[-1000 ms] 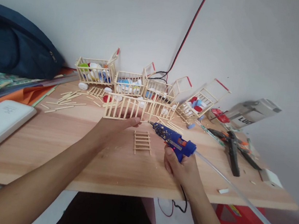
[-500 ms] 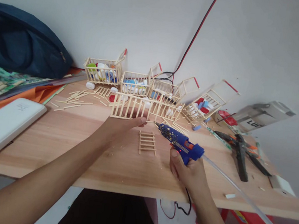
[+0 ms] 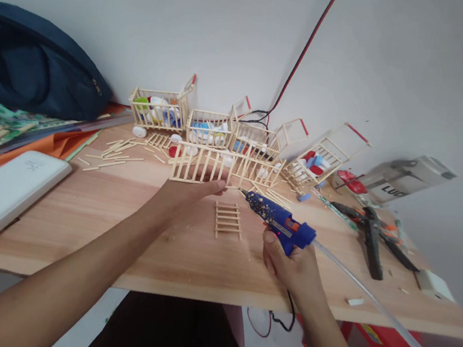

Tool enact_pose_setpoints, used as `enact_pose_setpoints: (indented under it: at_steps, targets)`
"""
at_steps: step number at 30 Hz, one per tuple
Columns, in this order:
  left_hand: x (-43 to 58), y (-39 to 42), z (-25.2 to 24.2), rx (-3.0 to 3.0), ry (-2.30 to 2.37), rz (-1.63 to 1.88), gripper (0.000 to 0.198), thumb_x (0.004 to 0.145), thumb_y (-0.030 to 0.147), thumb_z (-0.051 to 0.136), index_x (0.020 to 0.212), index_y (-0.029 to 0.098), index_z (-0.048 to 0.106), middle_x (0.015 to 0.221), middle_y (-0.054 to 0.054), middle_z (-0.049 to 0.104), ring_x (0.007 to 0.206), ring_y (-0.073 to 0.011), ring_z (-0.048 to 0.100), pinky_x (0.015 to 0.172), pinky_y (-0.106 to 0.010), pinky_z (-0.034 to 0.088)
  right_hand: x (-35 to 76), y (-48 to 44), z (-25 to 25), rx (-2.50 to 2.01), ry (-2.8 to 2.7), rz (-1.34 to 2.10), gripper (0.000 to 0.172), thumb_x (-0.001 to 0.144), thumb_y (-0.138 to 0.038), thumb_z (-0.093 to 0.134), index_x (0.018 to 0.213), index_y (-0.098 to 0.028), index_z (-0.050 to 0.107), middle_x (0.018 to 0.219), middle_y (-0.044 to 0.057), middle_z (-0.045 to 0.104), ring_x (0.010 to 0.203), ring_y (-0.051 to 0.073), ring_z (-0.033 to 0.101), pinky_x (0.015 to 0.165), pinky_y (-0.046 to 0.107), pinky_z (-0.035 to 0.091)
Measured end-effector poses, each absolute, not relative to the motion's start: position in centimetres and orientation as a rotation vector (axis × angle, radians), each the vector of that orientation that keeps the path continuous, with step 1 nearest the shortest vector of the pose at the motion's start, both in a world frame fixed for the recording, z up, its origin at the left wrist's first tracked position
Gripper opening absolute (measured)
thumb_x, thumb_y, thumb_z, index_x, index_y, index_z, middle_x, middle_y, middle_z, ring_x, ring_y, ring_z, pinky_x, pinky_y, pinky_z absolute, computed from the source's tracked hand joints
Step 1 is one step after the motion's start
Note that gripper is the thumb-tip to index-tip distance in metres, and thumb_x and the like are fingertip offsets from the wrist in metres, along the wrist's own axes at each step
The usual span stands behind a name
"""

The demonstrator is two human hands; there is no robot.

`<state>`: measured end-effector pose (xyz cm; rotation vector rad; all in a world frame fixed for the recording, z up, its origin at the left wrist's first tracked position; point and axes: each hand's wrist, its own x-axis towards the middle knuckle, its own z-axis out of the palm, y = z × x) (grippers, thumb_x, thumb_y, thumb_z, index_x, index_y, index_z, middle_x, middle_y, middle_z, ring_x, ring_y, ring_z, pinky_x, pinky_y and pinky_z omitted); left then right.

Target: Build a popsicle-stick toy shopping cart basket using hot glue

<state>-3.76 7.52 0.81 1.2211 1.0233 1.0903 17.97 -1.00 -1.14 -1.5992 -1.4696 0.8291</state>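
My left hand [image 3: 189, 190] grips an upright frame of thin wooden sticks [image 3: 198, 164] standing on the wooden table [image 3: 91, 229], fingers behind it and thumb in front. My right hand [image 3: 290, 261] is closed round a blue glue gun [image 3: 278, 221] speckled with glue. Its nozzle points left and touches the frame's lower right corner by my thumb. A clear glue stick [image 3: 372, 303] trails from the gun's back. A small flat ladder of sticks [image 3: 228, 220] lies between my hands.
Several small stick carts [image 3: 161, 108] filled with coloured caps line the wall. Loose sticks [image 3: 110, 152] lie left of them. Pliers and cutters [image 3: 371, 232] rest at the right, a white case [image 3: 2, 194] and a dark blue bag [image 3: 32, 70] at the left. A red cable [image 3: 305, 52] climbs the wall.
Mostly the view has shifted, moving everything slightly right in the picture. Both hands keep their hold, and the gun's nozzle stays at the frame's lower right corner.
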Motion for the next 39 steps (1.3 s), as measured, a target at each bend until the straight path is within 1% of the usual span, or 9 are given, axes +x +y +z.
enact_pose_setpoints:
  at_steps: [5,9,14,18,21,28,32,35,39]
  targets:
    - [-3.79,7.6,0.56,1.186,0.994,1.108,0.028,0.073,0.037,0.076,0.096,0.02,0.074,0.098,-0.005,0.076,0.09,-0.0203,0.07,0.091,-0.036,0.054,18.06,-1.03,-0.94,-1.618,-1.471,0.806,0.043,0.082,-0.061,0.058,0.067,-0.021,0.053,0.039,-0.005,0.043,0.034,0.009,0.04,0.036,0.022,0.033]
    - [-3.74,7.46,0.61,1.183,0.999,1.106,0.028,0.073,0.035,0.076,0.097,0.02,0.074,0.1,-0.005,0.076,0.09,-0.0199,0.07,0.09,-0.035,0.055,18.04,-0.95,-0.62,-1.603,-1.471,0.826,0.043,0.082,-0.062,0.058,0.069,-0.021,0.053,0.039,-0.006,0.043,0.034,0.01,0.04,0.036,0.022,0.033]
    - [-3.74,7.37,0.76,1.224,1.03,1.091,0.03,0.074,0.037,0.075,0.098,0.02,0.074,0.102,-0.006,0.075,0.093,-0.0216,0.07,0.092,-0.037,0.055,18.21,-0.98,-0.87,-1.579,-1.459,0.87,0.042,0.085,-0.06,0.057,0.072,-0.021,0.053,0.038,-0.007,0.041,0.033,0.009,0.038,0.035,0.021,0.03]
    - [-3.73,7.38,0.74,1.213,1.005,1.103,0.028,0.075,0.036,0.075,0.098,0.02,0.074,0.102,-0.005,0.075,0.093,-0.0205,0.07,0.092,-0.035,0.054,18.3,-1.08,-0.99,-1.595,-1.462,0.853,0.042,0.084,-0.06,0.059,0.069,-0.021,0.053,0.038,-0.007,0.041,0.033,0.009,0.039,0.035,0.021,0.031]
    - [-3.68,7.38,0.68,1.202,1.007,1.1,0.029,0.074,0.036,0.075,0.098,0.02,0.073,0.104,-0.005,0.075,0.093,-0.0205,0.07,0.093,-0.036,0.054,18.22,-1.1,-0.88,-1.615,-1.439,0.852,0.042,0.082,-0.061,0.059,0.068,-0.021,0.054,0.037,-0.006,0.041,0.032,0.01,0.04,0.034,0.021,0.031]
    - [-3.76,7.53,0.48,1.192,0.995,1.096,0.032,0.073,0.036,0.076,0.1,0.02,0.073,0.105,-0.006,0.075,0.093,-0.0202,0.07,0.091,-0.035,0.055,18.07,-1.11,-0.87,-1.66,-1.421,0.847,0.046,0.078,-0.066,0.06,0.068,-0.021,0.053,0.036,-0.006,0.042,0.03,0.009,0.039,0.032,0.021,0.031]
    - [-3.78,7.57,0.39,1.186,0.971,1.11,0.03,0.074,0.036,0.076,0.1,0.02,0.074,0.103,-0.005,0.075,0.093,-0.0196,0.07,0.091,-0.034,0.055,18.1,-1.14,-0.99,-1.671,-1.437,0.82,0.047,0.079,-0.065,0.059,0.066,-0.021,0.052,0.037,-0.005,0.043,0.031,0.01,0.04,0.034,0.021,0.032]
    - [-3.76,7.55,0.36,1.175,0.979,1.116,0.031,0.073,0.036,0.077,0.099,0.021,0.074,0.104,-0.005,0.075,0.093,-0.0202,0.07,0.091,-0.035,0.055,18.14,-1.1,-1.03,-1.677,-1.459,0.786,0.046,0.079,-0.065,0.06,0.064,-0.021,0.052,0.037,-0.004,0.044,0.032,0.01,0.041,0.034,0.021,0.033]
    - [-3.79,7.61,0.33,1.203,0.974,1.109,0.03,0.073,0.036,0.076,0.099,0.021,0.074,0.103,-0.006,0.075,0.092,-0.0207,0.07,0.091,-0.037,0.055,18.1,-1.04,-1.0,-1.653,-1.458,0.809,0.046,0.078,-0.064,0.061,0.063,-0.022,0.051,0.036,-0.005,0.042,0.03,0.009,0.039,0.032,0.021,0.031]
